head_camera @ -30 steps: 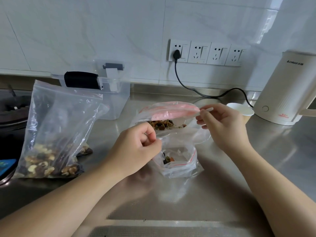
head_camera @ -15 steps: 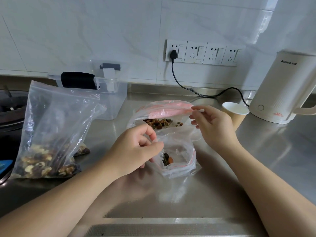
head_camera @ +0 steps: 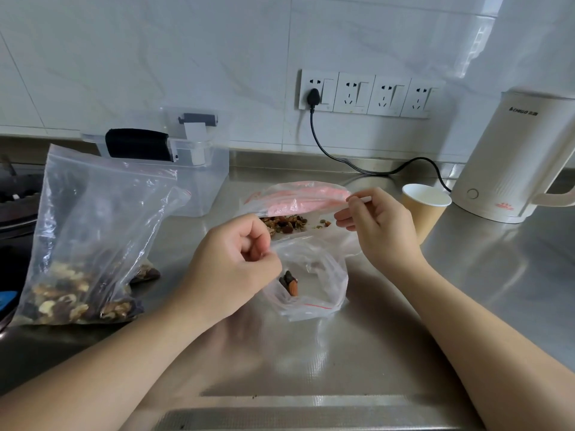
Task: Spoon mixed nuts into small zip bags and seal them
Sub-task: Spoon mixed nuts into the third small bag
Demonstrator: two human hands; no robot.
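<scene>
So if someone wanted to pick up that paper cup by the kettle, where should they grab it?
Probably round the side wall of the paper cup, just below its rim, coming from the front right. It stands upright and open-topped, the right hand blocks its left side, and the kettle stands close behind on the right.

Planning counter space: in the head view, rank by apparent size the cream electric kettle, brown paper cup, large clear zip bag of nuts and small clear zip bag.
1. Large clear zip bag of nuts
2. Cream electric kettle, partly cropped, so unsure against the first
3. Small clear zip bag
4. Brown paper cup, partly hidden
</scene>
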